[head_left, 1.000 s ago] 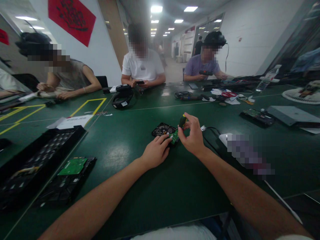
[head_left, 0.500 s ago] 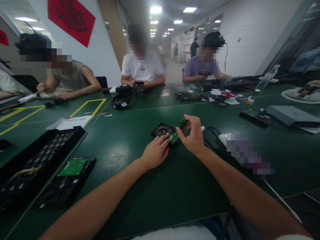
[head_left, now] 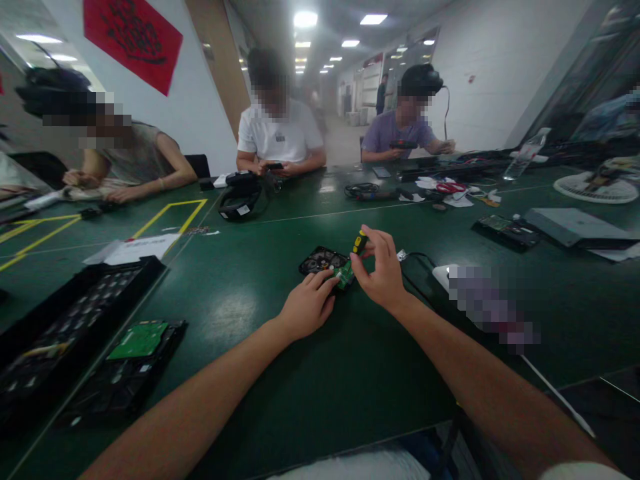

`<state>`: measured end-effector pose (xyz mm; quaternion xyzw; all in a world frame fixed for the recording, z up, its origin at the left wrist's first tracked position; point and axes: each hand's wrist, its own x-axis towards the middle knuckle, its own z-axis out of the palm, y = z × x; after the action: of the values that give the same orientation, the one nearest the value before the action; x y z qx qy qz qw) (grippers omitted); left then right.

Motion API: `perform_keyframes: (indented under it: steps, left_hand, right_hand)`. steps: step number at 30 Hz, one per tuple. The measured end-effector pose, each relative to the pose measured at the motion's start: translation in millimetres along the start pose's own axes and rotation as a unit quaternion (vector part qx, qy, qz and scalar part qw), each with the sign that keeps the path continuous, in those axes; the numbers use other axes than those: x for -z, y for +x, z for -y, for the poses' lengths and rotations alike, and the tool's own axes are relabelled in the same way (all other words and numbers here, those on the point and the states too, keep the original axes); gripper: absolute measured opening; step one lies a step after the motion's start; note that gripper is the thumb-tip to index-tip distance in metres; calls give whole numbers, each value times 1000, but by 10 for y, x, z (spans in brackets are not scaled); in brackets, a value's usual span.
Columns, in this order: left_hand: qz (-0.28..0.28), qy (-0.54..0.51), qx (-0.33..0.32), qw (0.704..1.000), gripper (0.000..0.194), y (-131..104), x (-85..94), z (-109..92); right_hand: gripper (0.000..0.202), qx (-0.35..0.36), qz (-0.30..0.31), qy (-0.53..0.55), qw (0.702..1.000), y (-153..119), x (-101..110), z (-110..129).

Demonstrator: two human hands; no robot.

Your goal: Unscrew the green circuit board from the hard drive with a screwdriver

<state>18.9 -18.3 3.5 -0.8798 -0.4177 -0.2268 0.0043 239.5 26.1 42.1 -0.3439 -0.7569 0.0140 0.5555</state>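
A black drive-like unit point(head_left: 320, 259) with a green circuit board point(head_left: 345, 272) on its near right part lies on the dark green table. My left hand point(head_left: 309, 303) rests at its near side, fingers apart, fingertips touching the board and the unit's edge. Just right of it, my right hand point(head_left: 383, 270) pinches a yellow-and-black screwdriver point(head_left: 359, 243) between thumb and fingers. The handle stands nearly upright over the board's right end; its tip is too small to make out.
At the left are a long black tray point(head_left: 80, 313) and another black unit with a green board point(head_left: 137, 340). A white power strip point(head_left: 443, 272) with cables lies right. Across the table point(head_left: 270, 230) sit three people, with a black headset point(head_left: 240, 197) and a bottle point(head_left: 527, 155).
The screwdriver handle has turned more upright, showing its yellow side, and my right fingers have shifted around it. My left hand keeps its place. The whole view has moved slightly.
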Motion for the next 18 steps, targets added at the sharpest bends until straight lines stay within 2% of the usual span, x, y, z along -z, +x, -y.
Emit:
perform_keyframes:
  steps: [18]
  left_hand:
    - [1,3,4,1000,48,-15,-36,29]
  right_hand:
    - [62,-9,-4,1,1000,-12,-3,2]
